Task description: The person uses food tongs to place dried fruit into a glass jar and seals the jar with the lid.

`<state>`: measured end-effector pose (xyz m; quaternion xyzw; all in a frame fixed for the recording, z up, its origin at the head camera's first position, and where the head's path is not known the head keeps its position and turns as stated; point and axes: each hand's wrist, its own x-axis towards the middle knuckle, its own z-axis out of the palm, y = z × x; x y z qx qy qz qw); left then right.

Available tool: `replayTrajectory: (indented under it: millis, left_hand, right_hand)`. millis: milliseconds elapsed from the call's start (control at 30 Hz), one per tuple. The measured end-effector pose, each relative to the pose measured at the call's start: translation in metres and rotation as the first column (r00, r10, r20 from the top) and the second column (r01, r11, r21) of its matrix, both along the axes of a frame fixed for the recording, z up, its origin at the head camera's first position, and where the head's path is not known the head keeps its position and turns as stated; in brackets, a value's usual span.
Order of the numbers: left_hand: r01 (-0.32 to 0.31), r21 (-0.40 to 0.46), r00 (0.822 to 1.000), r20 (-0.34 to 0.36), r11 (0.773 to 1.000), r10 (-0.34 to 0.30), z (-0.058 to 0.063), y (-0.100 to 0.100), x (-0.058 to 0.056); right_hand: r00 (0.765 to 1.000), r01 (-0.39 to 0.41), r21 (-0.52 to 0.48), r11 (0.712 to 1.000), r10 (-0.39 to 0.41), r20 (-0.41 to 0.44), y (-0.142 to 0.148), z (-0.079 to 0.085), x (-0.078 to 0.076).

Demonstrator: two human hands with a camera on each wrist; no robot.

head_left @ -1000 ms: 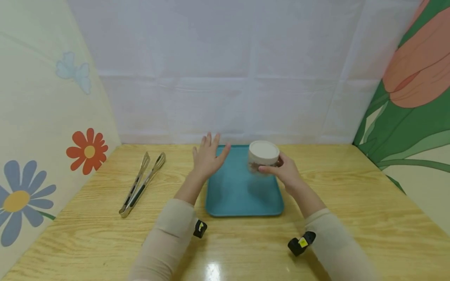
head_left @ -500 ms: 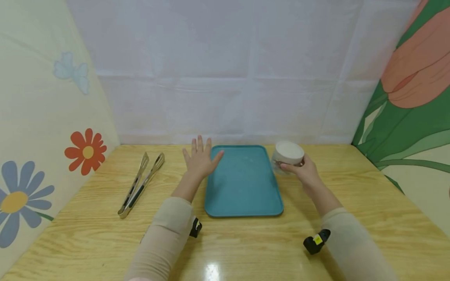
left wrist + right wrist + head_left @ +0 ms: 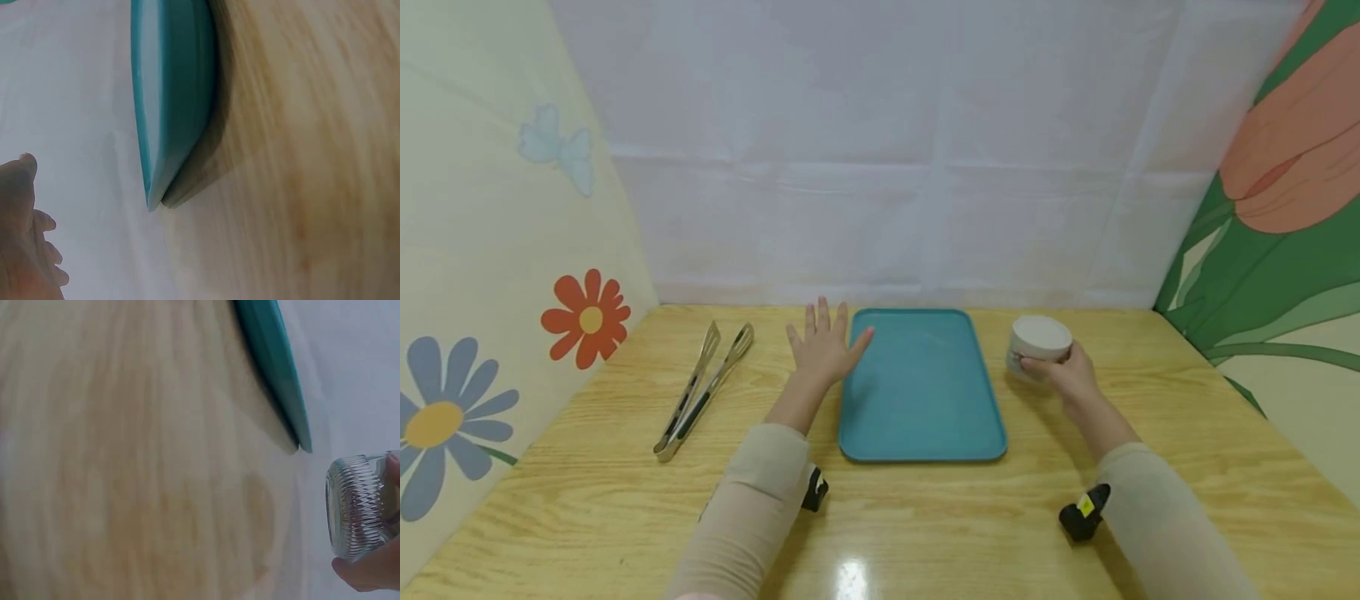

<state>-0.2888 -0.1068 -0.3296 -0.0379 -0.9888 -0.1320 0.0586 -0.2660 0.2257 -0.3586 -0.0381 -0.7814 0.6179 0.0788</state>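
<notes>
My right hand [image 3: 1072,379] grips a clear glass jar with a white lid [image 3: 1042,333], off the tray's right side. In the right wrist view the ribbed glass of the jar [image 3: 353,506] shows, with a thumb and fingers around it at the right edge. My left hand [image 3: 822,350], fingers spread and holding nothing, hovers by the left edge of the blue tray [image 3: 922,392]. Part of that same left hand [image 3: 25,244] appears at the lower left of the left wrist view, apart from the tray's side [image 3: 184,81].
Metal tongs with dark grips [image 3: 700,392] lie on the wooden table [image 3: 925,525], left of the left hand. A white cloth [image 3: 880,158] hangs behind the table. Flower-painted panels [image 3: 1285,208] stand at both sides.
My right hand has carried the jar from above the tray out to the right and somewhat lower. The left hand has drifted a little left, fingers still spread.
</notes>
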Motion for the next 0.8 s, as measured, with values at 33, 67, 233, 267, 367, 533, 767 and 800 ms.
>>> replayTrajectory:
  millis: [33,67,233,267,367,533,767,800]
  left_hand:
    - [-0.001,-0.002,1.000,0.003,1.000,0.001,-0.001,0.000,0.000]
    - [0.001,-0.002,1.000,0.005,1.000,-0.001,-0.001,0.000,0.000]
    - [0.012,-0.004,1.000,0.021,1.000,-0.012,-0.003,0.000,0.000]
    - [0.011,-0.008,1.000,0.025,1.000,-0.011,-0.003,0.000,0.000]
    - [0.009,-0.009,0.999,0.033,1.000,-0.009,-0.005,0.001,0.000]
    - [0.008,-0.020,0.999,0.037,1.000,-0.007,-0.006,0.001,0.002]
    - [0.010,-0.023,1.000,0.025,1.000,-0.009,-0.008,0.001,0.001]
    - [0.008,-0.025,1.000,0.028,1.000,-0.007,-0.008,0.001,0.001]
  right_hand:
    - [1.000,-0.004,0.001,1.000,0.004,-0.005,0.003,-0.004,-0.002]
    - [1.000,-0.007,-0.005,1.000,0.007,-0.009,0.006,-0.008,-0.004]
    - [1.000,-0.005,-0.025,1.000,0.005,0.008,0.012,-0.013,-0.003]
    - [1.000,-0.001,-0.029,1.000,0.001,0.014,0.011,-0.012,-0.001]
    - [0.999,0.008,-0.038,0.999,-0.007,0.041,0.012,-0.011,0.001]
    - [0.998,-0.005,-0.069,0.998,0.008,0.055,0.014,-0.011,0.003]
    - [0.998,-0.061,-0.048,0.997,0.063,0.027,0.016,-0.014,0.003]
    - [0.997,-0.073,-0.048,0.996,0.073,0.013,0.016,-0.015,0.003]
